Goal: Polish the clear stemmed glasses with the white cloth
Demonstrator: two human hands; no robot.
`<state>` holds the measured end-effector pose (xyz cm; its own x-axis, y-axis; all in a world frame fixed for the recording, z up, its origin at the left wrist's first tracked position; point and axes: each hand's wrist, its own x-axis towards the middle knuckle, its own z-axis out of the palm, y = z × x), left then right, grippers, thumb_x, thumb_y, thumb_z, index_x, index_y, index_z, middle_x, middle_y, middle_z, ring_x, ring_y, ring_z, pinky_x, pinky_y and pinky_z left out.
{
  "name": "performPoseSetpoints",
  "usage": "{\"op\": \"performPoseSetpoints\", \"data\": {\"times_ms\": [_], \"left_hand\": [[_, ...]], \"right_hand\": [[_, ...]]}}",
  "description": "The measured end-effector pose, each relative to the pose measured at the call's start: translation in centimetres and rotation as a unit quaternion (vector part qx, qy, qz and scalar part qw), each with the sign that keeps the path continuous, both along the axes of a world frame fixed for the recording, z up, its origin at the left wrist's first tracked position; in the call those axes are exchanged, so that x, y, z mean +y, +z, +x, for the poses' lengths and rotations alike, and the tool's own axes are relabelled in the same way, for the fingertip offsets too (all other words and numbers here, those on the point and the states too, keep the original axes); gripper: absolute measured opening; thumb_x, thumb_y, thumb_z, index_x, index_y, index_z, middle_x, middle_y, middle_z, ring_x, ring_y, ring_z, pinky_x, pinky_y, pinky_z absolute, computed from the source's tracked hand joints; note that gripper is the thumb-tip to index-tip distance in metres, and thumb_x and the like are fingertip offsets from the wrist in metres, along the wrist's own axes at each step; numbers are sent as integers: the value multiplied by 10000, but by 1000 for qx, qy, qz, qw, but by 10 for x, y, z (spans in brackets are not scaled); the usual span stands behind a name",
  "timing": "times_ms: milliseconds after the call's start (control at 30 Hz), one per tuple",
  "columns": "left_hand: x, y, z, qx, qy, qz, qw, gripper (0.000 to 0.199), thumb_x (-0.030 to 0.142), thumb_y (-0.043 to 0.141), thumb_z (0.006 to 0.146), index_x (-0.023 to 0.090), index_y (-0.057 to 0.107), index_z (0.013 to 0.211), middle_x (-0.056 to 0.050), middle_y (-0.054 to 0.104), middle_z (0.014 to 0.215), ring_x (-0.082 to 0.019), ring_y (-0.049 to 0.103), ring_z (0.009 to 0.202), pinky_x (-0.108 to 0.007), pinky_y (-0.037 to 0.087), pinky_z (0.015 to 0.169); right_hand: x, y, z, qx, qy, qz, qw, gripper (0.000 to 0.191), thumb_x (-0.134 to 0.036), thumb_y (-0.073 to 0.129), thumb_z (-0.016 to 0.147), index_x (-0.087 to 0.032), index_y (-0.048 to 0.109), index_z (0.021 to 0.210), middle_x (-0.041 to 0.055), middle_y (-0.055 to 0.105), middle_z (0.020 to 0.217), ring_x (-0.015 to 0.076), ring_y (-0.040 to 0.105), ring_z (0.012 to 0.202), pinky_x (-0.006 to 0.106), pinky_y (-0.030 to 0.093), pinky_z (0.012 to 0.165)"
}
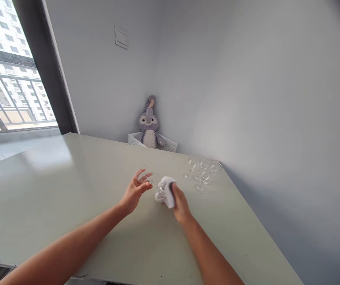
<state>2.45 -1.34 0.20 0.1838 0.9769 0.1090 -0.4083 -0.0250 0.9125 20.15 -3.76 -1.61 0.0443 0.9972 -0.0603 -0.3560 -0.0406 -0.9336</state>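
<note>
A clear stemmed glass lies sideways above the table, its bowl (160, 194) at my right hand and its base near my left fingers. My left hand (136, 188) has its thumb and fingers around the glass's base end, which is faint against the table. In my right hand (179, 200) is a white cloth (167, 190), pressed against the glass bowl and partly covering it.
Several clear stemmed glasses (199, 188) stand together near the table's right edge. Behind the pale table (69, 190), a grey plush toy (149, 122) sits in a white perforated basket (170, 145) in the wall corner. A window is at the left.
</note>
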Motion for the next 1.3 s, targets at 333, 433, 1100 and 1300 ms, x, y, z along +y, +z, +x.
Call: {"op": "performPoseSetpoints", "data": {"times_ms": [333, 433, 1100, 1300], "left_hand": [[-20, -17, 15, 127, -34, 165, 978, 642, 318, 708, 661, 258, 379, 1208, -104, 478, 1249, -197, 525, 982, -357, 478, 819], [-23, -21, 16, 193, -10, 247, 950, 537, 313, 693, 676, 251, 458, 1155, -94, 504, 1228, -177, 559, 878, -348, 479, 792], [7, -14, -6, 201, 214, 311, 904, 494, 359, 636, 733, 237, 399, 1148, -100, 491, 1182, -167, 548, 908, -321, 496, 702], [6, -18, -6, 242, 217, 317, 891, 503, 381, 620, 742, 232, 393, 1166, -97, 495, 1194, -161, 559, 896, -342, 481, 751]], "right_hand": [[3, -15, -8, 18, -28, 5, 999, 297, -363, 692, 649, -173, 588, 852, -10, 597, 743, 131, 521, 670, 241, 415, 624], [2, -8, -5, 78, -5, -1, 997, 328, -372, 700, 650, -190, 593, 901, -12, 605, 762, 123, 532, 667, 241, 422, 624], [-11, 5, -2, -353, 137, 184, 907, 363, -476, 555, 772, -204, 627, 1002, 28, 622, 911, 172, 571, 800, 267, 451, 671], [-10, 7, 8, -533, 41, 246, 808, 371, -417, 323, 907, -272, 643, 1023, 32, 581, 1122, 150, 574, 889, 280, 436, 788]]}}
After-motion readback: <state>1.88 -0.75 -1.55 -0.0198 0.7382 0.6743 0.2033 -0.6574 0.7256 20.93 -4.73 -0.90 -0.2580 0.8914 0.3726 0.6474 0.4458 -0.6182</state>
